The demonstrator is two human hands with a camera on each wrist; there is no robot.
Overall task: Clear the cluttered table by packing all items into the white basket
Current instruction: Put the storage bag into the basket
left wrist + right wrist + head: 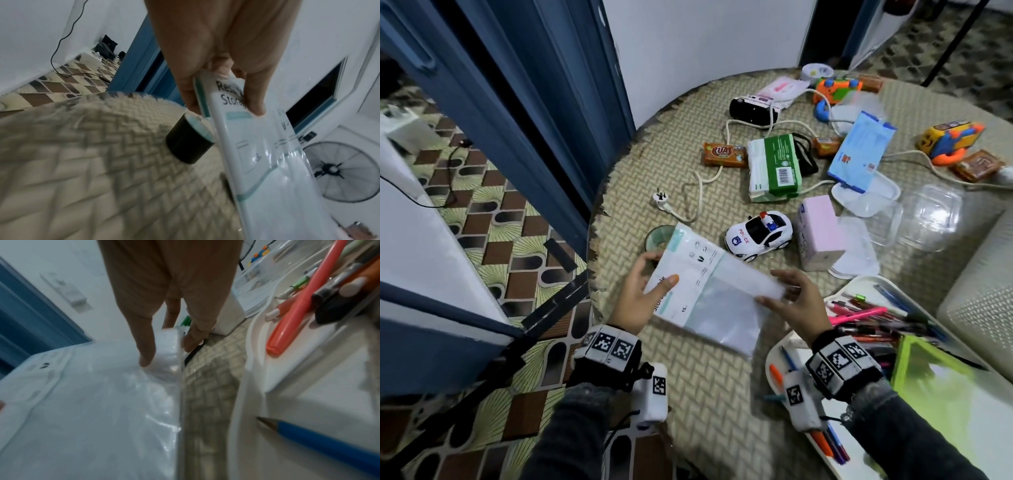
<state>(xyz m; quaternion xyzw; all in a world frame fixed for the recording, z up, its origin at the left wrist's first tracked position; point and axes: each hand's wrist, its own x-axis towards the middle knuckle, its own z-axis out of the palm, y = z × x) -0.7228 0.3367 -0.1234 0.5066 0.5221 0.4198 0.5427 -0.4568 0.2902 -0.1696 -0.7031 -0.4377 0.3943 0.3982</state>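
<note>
Both hands pinch the storage-bag pack (709,301), left hand (640,294) and right hand (796,301) at opposite ends, keeping it flat toward the white basket (859,284), near right.

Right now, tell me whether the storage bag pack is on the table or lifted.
Lifted. The left hand and right hand pinch opposite ends of the storage bag pack, which hangs above the woven table.

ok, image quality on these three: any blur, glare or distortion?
Head: sharp, but wide-angle bends the table edge. Left wrist: woven mat motion-blurred, glare on the storage-bag pack. Right wrist: soft throughout, highlights on the pack, near blue pen blurred.
</note>
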